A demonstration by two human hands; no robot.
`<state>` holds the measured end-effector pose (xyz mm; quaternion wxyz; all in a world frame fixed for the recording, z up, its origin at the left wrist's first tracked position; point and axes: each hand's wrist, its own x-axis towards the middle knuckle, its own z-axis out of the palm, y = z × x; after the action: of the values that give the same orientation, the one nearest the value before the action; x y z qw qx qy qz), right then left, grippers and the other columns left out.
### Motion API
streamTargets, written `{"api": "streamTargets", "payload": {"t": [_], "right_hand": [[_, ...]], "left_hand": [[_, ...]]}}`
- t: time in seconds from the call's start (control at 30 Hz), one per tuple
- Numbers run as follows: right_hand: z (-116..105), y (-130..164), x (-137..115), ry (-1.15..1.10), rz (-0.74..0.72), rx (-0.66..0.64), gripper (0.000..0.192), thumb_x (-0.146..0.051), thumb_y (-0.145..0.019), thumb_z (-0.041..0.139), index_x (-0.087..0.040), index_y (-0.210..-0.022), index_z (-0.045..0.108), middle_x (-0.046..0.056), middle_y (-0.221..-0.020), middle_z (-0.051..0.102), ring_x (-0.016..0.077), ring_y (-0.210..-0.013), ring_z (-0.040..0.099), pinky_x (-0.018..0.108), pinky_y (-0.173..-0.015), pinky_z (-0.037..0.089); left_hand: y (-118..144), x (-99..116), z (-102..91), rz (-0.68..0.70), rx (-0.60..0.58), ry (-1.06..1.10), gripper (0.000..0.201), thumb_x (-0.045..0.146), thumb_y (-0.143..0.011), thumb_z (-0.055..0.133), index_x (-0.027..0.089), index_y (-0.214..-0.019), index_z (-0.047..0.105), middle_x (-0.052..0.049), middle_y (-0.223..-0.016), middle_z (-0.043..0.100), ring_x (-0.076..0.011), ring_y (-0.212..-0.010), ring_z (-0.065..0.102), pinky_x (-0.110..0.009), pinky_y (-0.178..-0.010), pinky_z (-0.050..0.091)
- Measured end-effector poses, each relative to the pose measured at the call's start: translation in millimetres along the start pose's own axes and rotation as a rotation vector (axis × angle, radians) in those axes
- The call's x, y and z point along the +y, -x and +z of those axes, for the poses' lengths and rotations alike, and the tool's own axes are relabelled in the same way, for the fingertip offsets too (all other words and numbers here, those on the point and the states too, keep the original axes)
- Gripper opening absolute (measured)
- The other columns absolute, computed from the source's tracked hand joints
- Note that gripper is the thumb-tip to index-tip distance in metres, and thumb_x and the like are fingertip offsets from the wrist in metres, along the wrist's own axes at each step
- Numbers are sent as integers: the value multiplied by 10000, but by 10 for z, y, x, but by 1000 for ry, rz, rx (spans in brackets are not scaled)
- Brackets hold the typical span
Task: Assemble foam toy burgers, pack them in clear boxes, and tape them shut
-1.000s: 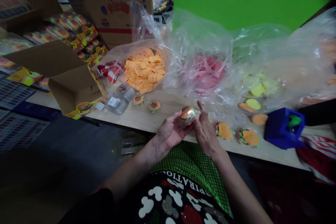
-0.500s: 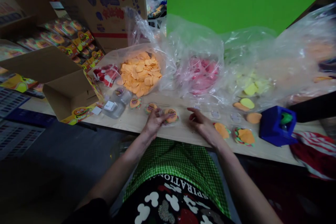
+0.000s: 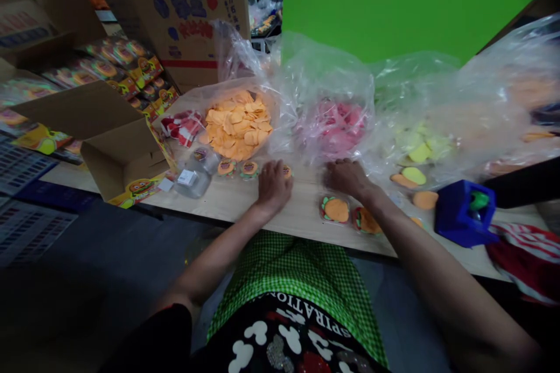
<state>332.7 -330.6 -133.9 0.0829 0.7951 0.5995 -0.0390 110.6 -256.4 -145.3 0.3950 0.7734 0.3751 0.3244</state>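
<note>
My left hand (image 3: 275,187) is bent down over the tabletop, fingers curled at a small clear burger pack (image 3: 287,171) with a round printed label. Part of that pack is hidden by the fingers. To its left stand two more labelled burger packs, one nearer (image 3: 249,169) and one farther off (image 3: 226,167). My right hand (image 3: 349,178) is closed low on the table, in front of a clear bag of pink pieces (image 3: 339,127); its fingertips are hidden. Below that wrist lie an unlabelled burger tray (image 3: 336,210) and a second tray (image 3: 366,220), partly covered by my forearm.
A bag of orange discs (image 3: 240,127) lies at the back. Left are clear containers (image 3: 192,182) and an open carton (image 3: 125,160). A blue tape dispenser (image 3: 459,213), loose orange discs (image 3: 425,200) and a red-and-white cloth (image 3: 525,250) are at right.
My left hand has moved up and right with the burger pack, to the row's end. The right hand has turned knuckles-up and closed. Two unlabelled burger trays now sit farther left.
</note>
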Motion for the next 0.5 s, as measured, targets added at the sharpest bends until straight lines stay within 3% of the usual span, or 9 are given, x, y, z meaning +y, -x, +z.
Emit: {"api": "streamTargets", "payload": {"t": [0.1,0.17,0.27,0.37,0.43,0.5], "right_hand": [[-14,-23,-10,-13,14,0,327,-204,-910,514,-83,-1168,675,219,-1046,725,306,-1015,683,342,-777,456],[-37,-4,-63,-25,28,13,336,-205,-933,478,-109,-1196,664,199,-1010,739,292,-963,705,325,-730,453],[-98,86,-218,-67,47,73,359,-218,-955,445,-144,-1241,650,188,-997,750,308,-949,715,333,-718,467],[-165,272,-420,-136,49,163,376,-192,-950,431,-148,-1255,646,185,-993,756,326,-925,723,368,-739,508],[-168,450,-550,-195,-1,211,423,-136,-914,441,-148,-1298,619,187,-1106,744,326,-989,714,394,-788,544],[-106,654,-663,-271,-88,272,541,-84,-850,475,-134,-1382,555,203,-1326,655,339,-1172,650,430,-883,565]], "left_hand": [[433,64,161,-37,-268,147,732,215,-614,871,229,-1272,552,-147,-1420,501,-380,-1432,361,-490,-1205,252],[664,53,249,-122,-388,124,934,197,-557,904,241,-1382,467,-158,-1455,460,-401,-1435,354,-513,-1194,282],[796,-2,305,-232,-349,19,964,179,-608,882,240,-1434,388,-164,-1407,466,-383,-1358,439,-518,-1144,351],[747,-51,283,-258,-261,-15,875,178,-622,884,239,-1368,431,-136,-1324,497,-340,-1241,516,-483,-1074,414],[697,-71,258,-263,-235,-20,805,189,-586,909,230,-1271,488,-106,-1226,529,-309,-1133,550,-452,-1004,450],[663,-87,238,-273,-218,-19,725,211,-546,930,214,-1153,534,-76,-1115,547,-277,-1011,560,-420,-918,472]]}}
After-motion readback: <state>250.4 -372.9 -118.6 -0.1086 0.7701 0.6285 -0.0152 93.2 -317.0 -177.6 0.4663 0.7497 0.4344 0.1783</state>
